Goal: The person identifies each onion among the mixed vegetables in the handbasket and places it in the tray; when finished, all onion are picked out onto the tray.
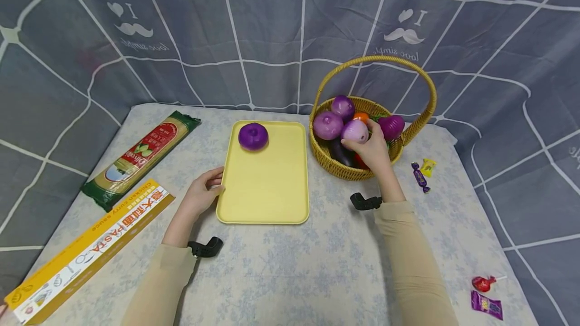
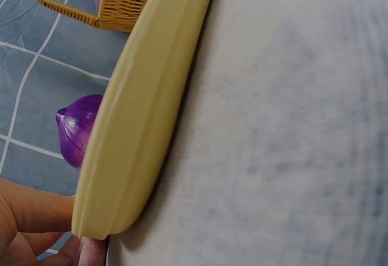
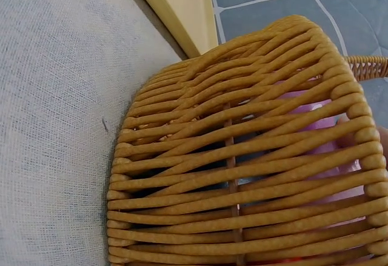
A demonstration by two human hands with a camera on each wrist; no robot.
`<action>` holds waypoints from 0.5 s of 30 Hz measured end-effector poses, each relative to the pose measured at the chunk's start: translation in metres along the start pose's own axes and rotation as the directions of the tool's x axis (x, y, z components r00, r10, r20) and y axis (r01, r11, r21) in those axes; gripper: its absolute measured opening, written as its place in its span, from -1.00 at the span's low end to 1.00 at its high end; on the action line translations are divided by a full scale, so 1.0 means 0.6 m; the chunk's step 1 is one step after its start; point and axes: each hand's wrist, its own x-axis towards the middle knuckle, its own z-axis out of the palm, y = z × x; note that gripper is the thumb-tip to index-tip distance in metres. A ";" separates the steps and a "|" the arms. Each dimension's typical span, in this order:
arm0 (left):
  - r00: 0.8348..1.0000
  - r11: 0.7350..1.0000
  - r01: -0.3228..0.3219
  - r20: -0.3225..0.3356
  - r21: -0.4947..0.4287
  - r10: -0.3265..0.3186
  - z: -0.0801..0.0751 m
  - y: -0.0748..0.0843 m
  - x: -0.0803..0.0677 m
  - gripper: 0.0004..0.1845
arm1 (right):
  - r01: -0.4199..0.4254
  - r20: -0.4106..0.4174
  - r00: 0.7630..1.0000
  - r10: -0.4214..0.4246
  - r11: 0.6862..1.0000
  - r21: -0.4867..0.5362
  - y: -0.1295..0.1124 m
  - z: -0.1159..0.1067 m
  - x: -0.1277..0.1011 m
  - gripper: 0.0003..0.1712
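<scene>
A yellow tray (image 1: 267,185) lies on the table with a dark purple onion (image 1: 253,136) near its far left corner. At the tray's left edge, my left hand (image 1: 204,192) pinches the rim; the left wrist view has the thumb (image 2: 42,210) on one side and a fingertip on the other. My right hand (image 1: 372,150) reaches into a wicker basket (image 1: 337,169) and grips a pale purple onion (image 1: 355,131). Around it in the basket lie two more purple onions (image 1: 328,125), an eggplant (image 1: 341,152) and a magenta vegetable (image 1: 391,127). The basket's weave mostly hides the right hand in its wrist view.
The basket's tall handle (image 1: 378,58) arches over the vegetables. On the left lie a pasta packet (image 1: 142,157) and a long pasta box (image 1: 92,250). Wrapped candies (image 1: 420,177) sit right of the basket, with a red lollipop (image 1: 483,283) and purple candy (image 1: 487,305) nearer.
</scene>
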 end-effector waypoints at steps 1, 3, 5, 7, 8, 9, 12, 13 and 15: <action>1.000 1.000 0.001 0.000 0.000 -0.001 0.000 0.001 0.000 -0.41 | -0.005 0.001 1.000 0.005 1.000 0.002 -0.001 0.000 -0.001 0.14; 1.000 1.000 0.001 0.003 0.003 -0.001 0.000 0.002 0.000 -0.41 | -0.021 0.001 1.000 0.021 1.000 0.007 -0.001 0.000 -0.002 0.15; 1.000 1.000 0.003 0.004 0.003 -0.003 0.000 0.003 0.000 -0.40 | -0.039 -0.003 0.999 0.039 0.999 0.017 0.000 -0.001 -0.003 0.14; 1.000 1.000 0.005 0.005 0.004 -0.005 0.000 0.004 -0.001 -0.40 | -0.051 -0.010 0.999 0.052 0.998 0.034 -0.002 -0.002 -0.005 0.13; 1.000 1.000 0.005 0.006 0.004 -0.005 0.000 0.005 -0.001 -0.40 | -0.054 -0.015 0.998 0.055 0.998 0.042 -0.002 -0.003 -0.006 0.12; 1.000 1.000 0.005 0.006 0.004 -0.005 -0.001 0.005 -0.001 -0.40 | -0.055 -0.016 0.998 0.056 0.997 0.054 -0.004 -0.004 -0.008 0.12; 1.000 1.000 0.004 0.009 0.004 -0.004 -0.001 0.006 -0.002 -0.40 | -0.047 -0.015 0.999 0.048 0.995 0.092 -0.011 -0.007 -0.016 0.11; 1.000 1.000 0.001 0.010 0.005 -0.001 -0.001 0.006 -0.002 -0.40 | -0.039 -0.014 0.999 0.041 0.993 0.107 -0.014 -0.008 -0.019 0.11; 1.000 1.000 -0.004 0.012 0.004 0.004 -0.001 0.005 -0.002 -0.40 | -0.020 -0.012 1.000 0.022 0.990 0.139 -0.022 -0.009 -0.026 0.09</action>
